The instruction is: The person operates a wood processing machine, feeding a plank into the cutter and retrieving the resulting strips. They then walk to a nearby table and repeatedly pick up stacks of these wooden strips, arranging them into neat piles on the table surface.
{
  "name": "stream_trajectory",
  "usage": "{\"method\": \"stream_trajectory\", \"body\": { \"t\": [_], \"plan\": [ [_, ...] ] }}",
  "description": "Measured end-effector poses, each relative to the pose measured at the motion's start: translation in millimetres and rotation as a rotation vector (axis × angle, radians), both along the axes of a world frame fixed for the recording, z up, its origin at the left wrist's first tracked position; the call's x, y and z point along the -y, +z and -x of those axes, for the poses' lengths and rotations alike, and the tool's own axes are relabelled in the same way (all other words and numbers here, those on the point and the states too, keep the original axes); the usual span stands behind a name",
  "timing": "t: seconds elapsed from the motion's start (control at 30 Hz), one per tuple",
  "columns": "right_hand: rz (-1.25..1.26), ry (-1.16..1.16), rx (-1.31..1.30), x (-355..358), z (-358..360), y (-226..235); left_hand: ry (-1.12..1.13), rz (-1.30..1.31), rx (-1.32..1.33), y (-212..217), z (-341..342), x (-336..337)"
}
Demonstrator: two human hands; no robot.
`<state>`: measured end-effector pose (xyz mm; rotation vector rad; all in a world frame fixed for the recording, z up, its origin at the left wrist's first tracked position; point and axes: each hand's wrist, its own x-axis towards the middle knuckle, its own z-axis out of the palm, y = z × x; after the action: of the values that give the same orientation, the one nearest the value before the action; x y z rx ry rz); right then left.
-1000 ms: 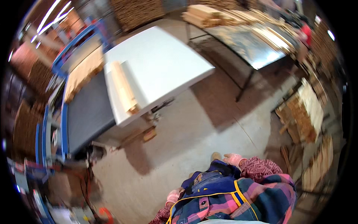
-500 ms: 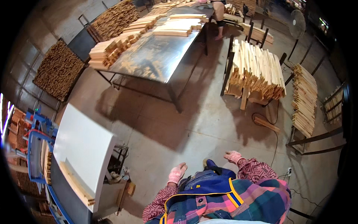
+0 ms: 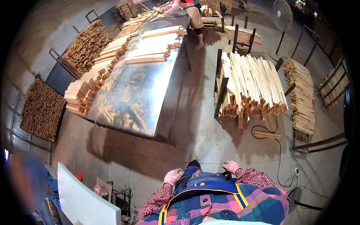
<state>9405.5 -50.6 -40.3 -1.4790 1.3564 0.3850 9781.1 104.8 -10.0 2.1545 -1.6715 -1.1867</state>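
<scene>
The apron [image 3: 210, 184], blue with yellow edging, sits at the lower middle of the frame, worn over a plaid shirt [image 3: 258, 200]. The left hand [image 3: 173, 176], in a pink glove, is at the apron's left side, loosely open with nothing seen in it; whether it touches the cloth cannot be told. The right hand [image 3: 231, 166], gloved alike, hangs just beside the apron's right side, relaxed and open, also with nothing seen in it. One shoe tip [image 3: 194, 156] shows beyond the apron, on the floor [image 3: 210, 146].

The metal table [image 3: 150, 99] runs from the left middle of the frame to the top, its near end strewn with sawdust [image 3: 129, 117]. A row of wood blocks [image 3: 92, 80] lines its left side, and a lighter batch of strips [image 3: 153, 48] lies toward its far right edge. Another person [image 3: 194, 18] is at the far end, a gloved hand over the wood there.

At the upper right a rack holds a bundle of sticks [image 3: 251, 80]; a board [image 3: 267, 134] lies on the floor below it, near a cord [image 3: 279, 161]. A white panel [image 3: 86, 198] fills part of the lower left.
</scene>
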Motion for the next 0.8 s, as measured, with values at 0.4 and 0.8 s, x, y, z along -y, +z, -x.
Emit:
{"method": "stream_trajectory", "body": {
  "t": [0.4,0.8],
  "plan": [
    [0.138,-0.084,0.003,245.1,-158.7,54.1,-0.060,-0.027,-0.006,86.2,-91.0,354.4],
    [0.181,0.047,0.244,559.2,-282.6,54.3,0.346,-0.159,-0.077,112.6,-152.9,495.6]
  ]
}}
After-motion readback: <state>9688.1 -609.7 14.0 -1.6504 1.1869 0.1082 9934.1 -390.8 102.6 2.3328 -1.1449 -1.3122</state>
